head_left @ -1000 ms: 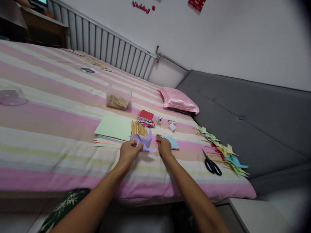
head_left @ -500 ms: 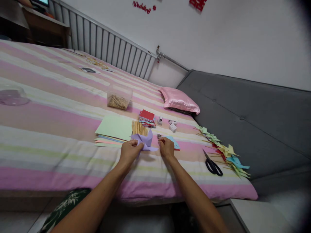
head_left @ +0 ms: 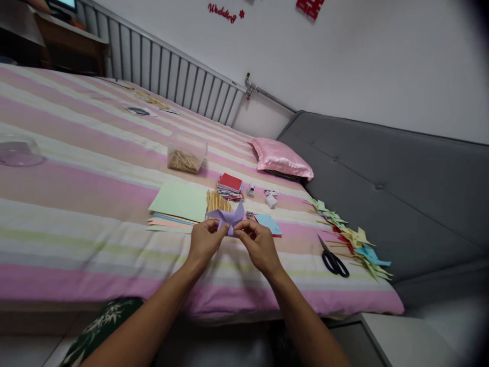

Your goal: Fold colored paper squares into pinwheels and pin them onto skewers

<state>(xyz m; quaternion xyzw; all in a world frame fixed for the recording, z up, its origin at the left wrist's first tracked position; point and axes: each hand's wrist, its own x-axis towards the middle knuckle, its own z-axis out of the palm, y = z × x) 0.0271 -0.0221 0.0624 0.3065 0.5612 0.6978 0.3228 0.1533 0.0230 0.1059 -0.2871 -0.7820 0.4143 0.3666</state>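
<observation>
A folded purple paper pinwheel point(head_left: 230, 218) is held just above the striped bed point(head_left: 76, 168). My left hand point(head_left: 204, 240) pinches its left side. My right hand point(head_left: 259, 244) has its fingers closed at the pinwheel's middle, and whether it holds a small pin is too small to tell. Right behind the pinwheel lie a bundle of wooden sticks point(head_left: 218, 202) and a small pile of metal pins point(head_left: 249, 215). A blue paper square point(head_left: 269, 223) lies beside my right hand.
Large coloured paper sheets point(head_left: 179, 203) lie at left, a stack of small paper squares point(head_left: 230, 185) and a clear tub of sticks point(head_left: 186, 152) behind. Black scissors point(head_left: 333, 259) and several finished pinwheels point(head_left: 353, 238) lie at right by the grey sofa point(head_left: 401, 178). A pink pillow point(head_left: 280, 158) is farther back.
My right hand has come left from the pins to the middle of the purple pinwheel, and the pinwheel has been lifted slightly. The left hand has kept its hold.
</observation>
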